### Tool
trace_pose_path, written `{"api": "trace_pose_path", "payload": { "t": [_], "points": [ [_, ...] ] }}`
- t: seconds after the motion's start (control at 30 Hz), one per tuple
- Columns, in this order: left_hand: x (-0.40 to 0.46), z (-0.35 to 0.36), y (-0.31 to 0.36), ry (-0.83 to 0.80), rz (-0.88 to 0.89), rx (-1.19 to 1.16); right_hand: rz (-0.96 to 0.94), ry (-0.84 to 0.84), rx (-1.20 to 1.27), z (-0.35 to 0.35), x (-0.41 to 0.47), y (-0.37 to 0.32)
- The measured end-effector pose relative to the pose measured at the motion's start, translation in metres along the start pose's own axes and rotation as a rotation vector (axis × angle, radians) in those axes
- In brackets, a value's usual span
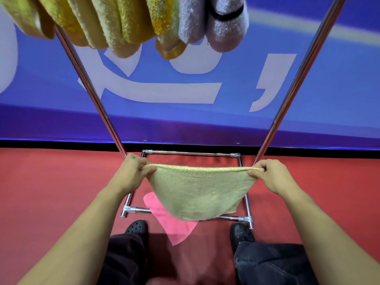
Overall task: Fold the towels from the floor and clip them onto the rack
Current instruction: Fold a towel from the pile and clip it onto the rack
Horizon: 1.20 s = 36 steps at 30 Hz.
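red floor (pixel 51 192), blue banner wall (pixel 205 120) with white lettering behind. left hand (pixel 131 173) and right hand (pixel 273 175) each pinch a top corner of a pale green towel (pixel 197 192), fingers curled, cloth sagging between them. pink towel (pixel 170 225) lies on the floor below the fingers, across the rack (pixel 191 153) base bar. folded yellow, green and grey towels (pixel 127 27) hang above. black clogs (pixel 137 227) either side.

- We see a pale green towel (pixel 197 192) of rough, looped terry cloth.
- We see a rack (pixel 287 95) of glossy polished metal.
- We see a matt red floor (pixel 51 182).
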<state>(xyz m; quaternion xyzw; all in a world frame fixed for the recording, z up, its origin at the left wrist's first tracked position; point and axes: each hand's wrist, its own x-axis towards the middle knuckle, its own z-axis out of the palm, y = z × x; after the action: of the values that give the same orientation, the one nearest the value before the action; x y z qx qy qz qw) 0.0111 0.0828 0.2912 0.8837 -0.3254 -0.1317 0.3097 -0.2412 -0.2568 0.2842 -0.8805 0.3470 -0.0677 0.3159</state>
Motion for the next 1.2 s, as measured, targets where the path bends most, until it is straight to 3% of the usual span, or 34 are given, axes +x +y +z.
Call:
{"api": "trace_pose_path", "payload": {
  "t": [0.27, 0.4, 0.67, 0.83, 0.97, 1.2],
  "points": [
    [-0.004, -0.004, 0.019, 0.316, -0.180, -0.373, -0.039, 0.048, 0.187, -0.009, -0.003, -0.006],
    [-0.004, -0.006, 0.023, 0.402, -0.219, -0.626, 0.046, 0.043, 0.592, -0.008, -0.003, -0.008],
    [0.000, -0.006, 0.022, 0.365, -0.161, -0.748, 0.128, 0.069, 1.039, -0.003, 0.007, -0.004],
    [0.001, -0.006, 0.022, 0.450, -0.176, -0.791, 0.092, 0.057, 1.036, -0.006, 0.007, -0.004],
    [-0.001, 0.001, 0.017, 0.489, -0.226, -0.807, 0.131, 0.139, 0.915, -0.005, 0.009, -0.004],
    [0.003, 0.013, 0.007, 0.549, -0.377, -0.891, 0.262, 0.116, 0.939, -0.001, 0.010, -0.019]
  ]
}}
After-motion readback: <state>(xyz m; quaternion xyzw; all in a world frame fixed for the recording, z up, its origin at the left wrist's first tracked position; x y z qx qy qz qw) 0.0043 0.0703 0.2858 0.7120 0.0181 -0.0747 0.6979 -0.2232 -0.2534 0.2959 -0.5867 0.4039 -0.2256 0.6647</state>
